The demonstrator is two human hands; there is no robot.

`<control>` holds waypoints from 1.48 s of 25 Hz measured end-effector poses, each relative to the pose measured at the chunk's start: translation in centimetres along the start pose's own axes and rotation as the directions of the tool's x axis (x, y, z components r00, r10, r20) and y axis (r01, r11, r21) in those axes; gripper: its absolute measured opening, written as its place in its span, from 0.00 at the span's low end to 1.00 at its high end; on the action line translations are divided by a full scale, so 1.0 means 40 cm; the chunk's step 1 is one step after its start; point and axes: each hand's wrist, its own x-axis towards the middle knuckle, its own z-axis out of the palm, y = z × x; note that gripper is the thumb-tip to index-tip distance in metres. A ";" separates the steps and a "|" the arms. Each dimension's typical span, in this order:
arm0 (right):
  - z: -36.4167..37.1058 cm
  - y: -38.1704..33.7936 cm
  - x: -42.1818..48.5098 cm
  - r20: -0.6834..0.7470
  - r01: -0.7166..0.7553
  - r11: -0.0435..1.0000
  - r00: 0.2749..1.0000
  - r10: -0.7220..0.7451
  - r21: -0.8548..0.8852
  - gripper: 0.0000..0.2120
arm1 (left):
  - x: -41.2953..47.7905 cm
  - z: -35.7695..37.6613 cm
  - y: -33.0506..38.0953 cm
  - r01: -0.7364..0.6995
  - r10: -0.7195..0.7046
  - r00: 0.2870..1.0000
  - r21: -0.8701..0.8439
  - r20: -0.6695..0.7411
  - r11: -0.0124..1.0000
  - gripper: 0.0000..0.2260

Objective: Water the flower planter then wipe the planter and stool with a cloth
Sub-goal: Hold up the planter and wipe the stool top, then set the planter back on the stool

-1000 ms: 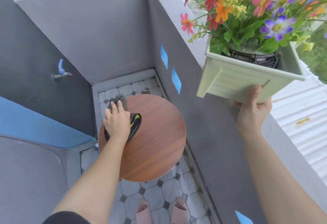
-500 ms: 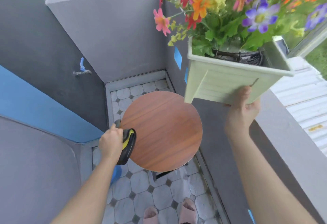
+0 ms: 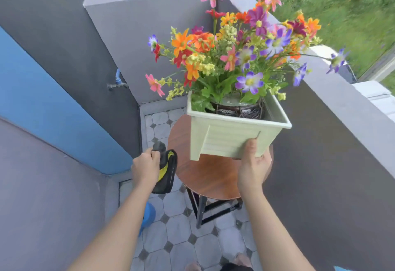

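Note:
A pale green square planter (image 3: 230, 140) full of colourful flowers (image 3: 235, 52) hangs in the air above the round wooden stool (image 3: 205, 178). My right hand (image 3: 254, 166) grips the planter's near bottom corner from below. Left of the stool's edge, my left hand (image 3: 147, 166) is shut on a dark grey and yellow cloth (image 3: 166, 170), which hangs down off the stool. The planter hides the far half of the stool top.
Grey balcony walls close in on the left, back and right, with a wide ledge (image 3: 342, 99) at the right. A tap (image 3: 117, 84) sticks out of the left wall. A blue container (image 3: 148, 217) stands on the tiled floor (image 3: 181, 238) beside my left arm.
My left hand drew the cloth across the stool top and off its left edge. My right hand brought the planter from beside the wall ledge to above the stool.

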 end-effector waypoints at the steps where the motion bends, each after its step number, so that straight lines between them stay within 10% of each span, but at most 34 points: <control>1: 0.003 0.010 -0.006 0.007 -0.005 1.000 1.000 0.005 0.004 0.14 | 0.000 0.001 -0.015 0.004 -0.004 1.000 0.006 -0.010 1.000 0.16; 9: -0.012 0.100 -0.005 0.083 -0.013 1.000 0.996 0.014 -0.008 0.14 | -0.004 0.011 -0.045 0.143 0.038 0.903 -0.384 0.427 0.912 0.22; 32: -0.087 0.082 -0.050 0.124 -0.085 0.906 0.981 0.149 -0.415 0.26 | 0.006 -0.012 -0.017 0.087 0.105 0.898 -0.407 0.426 0.909 0.20; 37: -0.093 0.081 -0.044 0.151 -0.092 0.900 0.974 0.171 -0.427 0.15 | -0.002 -0.013 -0.030 0.080 0.061 0.930 -0.361 0.363 0.929 0.23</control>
